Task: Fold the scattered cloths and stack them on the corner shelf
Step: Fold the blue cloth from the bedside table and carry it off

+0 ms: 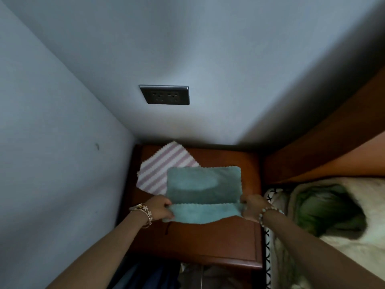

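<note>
Here, wooden shelf (208,243) fills a blue-walled corner.

held cloth (203,184) on shelf (208,238) | second cloth (164,163) behind-left

teal cloth (203,184) | pink-white striped cloth (166,165) | reddish-brown shelf (208,236) | dark socket plate (165,94)

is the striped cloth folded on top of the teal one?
No, the striped cloth lies flat on the shelf, partly under the teal cloth that both hands are folding.
</note>
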Motion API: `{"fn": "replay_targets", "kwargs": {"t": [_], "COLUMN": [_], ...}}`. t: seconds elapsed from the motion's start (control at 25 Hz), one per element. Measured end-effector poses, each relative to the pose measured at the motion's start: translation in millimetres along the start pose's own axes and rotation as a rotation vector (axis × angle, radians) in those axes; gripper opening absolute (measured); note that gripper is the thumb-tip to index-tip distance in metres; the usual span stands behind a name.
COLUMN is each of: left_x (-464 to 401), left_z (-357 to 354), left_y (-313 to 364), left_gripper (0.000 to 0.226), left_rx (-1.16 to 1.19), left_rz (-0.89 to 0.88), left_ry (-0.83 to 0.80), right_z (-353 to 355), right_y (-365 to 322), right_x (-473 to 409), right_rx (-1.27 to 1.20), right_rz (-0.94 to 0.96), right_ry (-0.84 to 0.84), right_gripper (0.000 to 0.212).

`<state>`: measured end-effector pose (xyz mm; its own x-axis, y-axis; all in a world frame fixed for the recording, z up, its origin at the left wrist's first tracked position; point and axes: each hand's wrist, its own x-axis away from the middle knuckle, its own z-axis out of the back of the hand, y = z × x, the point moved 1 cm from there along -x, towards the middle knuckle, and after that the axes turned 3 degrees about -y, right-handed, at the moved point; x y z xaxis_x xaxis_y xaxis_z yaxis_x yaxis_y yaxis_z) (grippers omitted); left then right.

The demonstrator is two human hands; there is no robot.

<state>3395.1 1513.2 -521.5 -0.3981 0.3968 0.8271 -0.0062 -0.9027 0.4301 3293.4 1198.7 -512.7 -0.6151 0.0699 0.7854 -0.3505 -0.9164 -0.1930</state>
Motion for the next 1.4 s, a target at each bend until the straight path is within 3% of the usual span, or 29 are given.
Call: {"fn": "replay_targets", "kwargs": {"t": [0.08,0.24,0.4,0.56,0.72,0.8,0.92,1.4], "left_x": [-2.8,-11.6,-27.7,-47.3,-61.1,-69.8,-79.3,-97.5], "left_z": [8.3,21.4,21.6,21.1,25.0,26.7,24.4,21.1], "left_y": [-0.6,4.2,6.7,0.8,3.4,4.0,-1.3,-3.1], "left_gripper": [0.019,0.021,0.016,0.015,0.012,0.005,0.017,0.031], "left_rx": [0.272,0.743,0.963,0.968,1.008,0.947,0.858,0.51], "left_rz": [0.035,0.078,0.118,0.145,0.176,0.186,0.211,0.215], "left_ry": [0.038,0.169,0.298,0.406,0.435,0.457,0.465,0.567], "right_z": [3.5,16.3,17.4,5.4,-24.7,-13.6,0.1,9.4], "right_y": [2.3,4.1,8.1,19.6,43.0,34.3,24.2,18.5], "right_x": [-8.3,-19.3,-36.8,-72.3,-116.4,-109.4,-101.2,-114.0], "right_rx": [-0.214,-0.832,-1.311,-1.585,-1.683,-1.662,-1.588,-1.366], "right_rz": [-0.042,-0.2,-0.324,-0.382,-0.375,-0.376,-0.412,-0.432], "right_ry": [0.034,0.128,0.154,0.127,0.129,0.18,0.278,0.381], "right_gripper": [0.006,0.024,0.012,0.061,0.084,0.066,0.043,0.048]}}
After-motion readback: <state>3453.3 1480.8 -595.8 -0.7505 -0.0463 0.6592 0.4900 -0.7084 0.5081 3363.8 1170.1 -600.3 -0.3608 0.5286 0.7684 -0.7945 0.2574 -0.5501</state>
